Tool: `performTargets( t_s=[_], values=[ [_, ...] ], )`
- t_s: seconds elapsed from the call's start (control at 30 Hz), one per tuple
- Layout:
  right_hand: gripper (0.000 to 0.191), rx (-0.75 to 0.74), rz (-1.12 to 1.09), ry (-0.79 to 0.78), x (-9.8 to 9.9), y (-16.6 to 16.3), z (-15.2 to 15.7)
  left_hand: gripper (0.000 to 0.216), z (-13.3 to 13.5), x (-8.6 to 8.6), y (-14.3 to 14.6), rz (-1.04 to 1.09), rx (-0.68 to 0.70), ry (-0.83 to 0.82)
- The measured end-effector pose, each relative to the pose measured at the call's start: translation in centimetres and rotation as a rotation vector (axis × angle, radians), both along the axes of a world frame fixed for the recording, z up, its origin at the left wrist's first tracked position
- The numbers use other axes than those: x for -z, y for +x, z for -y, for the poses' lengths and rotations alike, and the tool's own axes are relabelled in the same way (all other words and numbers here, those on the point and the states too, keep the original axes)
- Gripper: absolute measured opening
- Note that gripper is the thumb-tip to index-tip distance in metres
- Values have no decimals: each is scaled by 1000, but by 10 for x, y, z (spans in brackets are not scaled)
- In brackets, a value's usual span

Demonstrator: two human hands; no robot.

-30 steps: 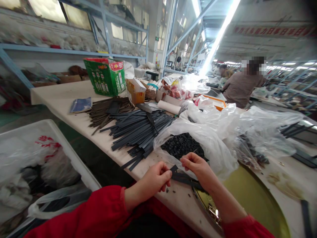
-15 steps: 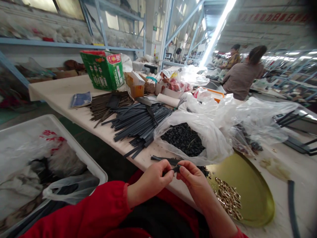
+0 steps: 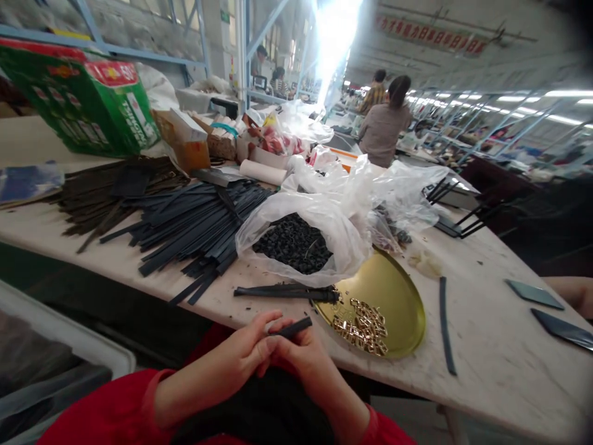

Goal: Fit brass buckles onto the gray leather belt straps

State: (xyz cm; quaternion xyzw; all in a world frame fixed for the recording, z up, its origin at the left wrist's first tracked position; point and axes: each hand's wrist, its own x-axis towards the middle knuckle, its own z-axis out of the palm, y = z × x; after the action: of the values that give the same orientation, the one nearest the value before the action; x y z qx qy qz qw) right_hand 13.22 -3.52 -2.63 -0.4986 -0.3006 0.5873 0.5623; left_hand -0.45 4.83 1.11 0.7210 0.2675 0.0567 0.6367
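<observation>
Presently, you are at the hand-working step: one short dark strip (image 3: 297, 327) is between your two hands, in front of you and just short of the table (image 3: 495, 371) edge. Your left hand (image 3: 250, 349) is closed, thumb and fingers pinching the strip's near end. Your right hand (image 3: 309, 357) is closed too, thumb to the near side and fingers behind, with the far end jutting clear toward one o'clock. (Whether the strip is folded under your fingertips cannot be told; they cover it.)

Stock is noted as follows, taking your hands as the centre. At twelve o'clock, a small bundle of strips (image 3: 278, 292) lies nearest, and beyond it an open plastic bag (image 3: 348, 244) of small black pieces (image 3: 291, 244). At two o'clock, the gold tray (image 3: 410, 303) bears a heap of metal links (image 3: 364, 327). At eleven o'clock, a fan of longer dark strips (image 3: 199, 222) is spread out. A lone strip (image 3: 445, 324) lies at three o'clock.

In my judgement, the strip is not yet ready to be let go. The next move calls for one hand to keep a firm pinch while the other shifts its hold, with the free end kept flat and untwisted.
</observation>
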Motion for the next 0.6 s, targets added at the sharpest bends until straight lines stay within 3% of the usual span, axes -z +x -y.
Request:
performTargets(
  t_s=[0.07, 0.13, 0.2, 0.27, 0.4, 0.6],
  values=[
    [22, 6, 277, 37, 1, 15, 6, 46, -2, 6, 2, -4, -40, -68],
    [18, 83, 742, 15, 0, 51, 14, 41, -6, 13, 4, -23, -77, -148],
    [16, 141, 1195, -98, 0, 99, 20, 39, -8, 19, 6, -28, -91, -193],
    [20, 110, 1472, -276, 4, 145, 23, 39, -9, 23, 9, -28, -86, -197],
    [11, 9, 1481, -333, 19, 193, 17, 35, -6, 24, 14, -64, -44, -114],
    [7, 40, 1474, -247, 21, 181, 13, 29, -2, 27, 14, -169, -47, -52]
  ],
)
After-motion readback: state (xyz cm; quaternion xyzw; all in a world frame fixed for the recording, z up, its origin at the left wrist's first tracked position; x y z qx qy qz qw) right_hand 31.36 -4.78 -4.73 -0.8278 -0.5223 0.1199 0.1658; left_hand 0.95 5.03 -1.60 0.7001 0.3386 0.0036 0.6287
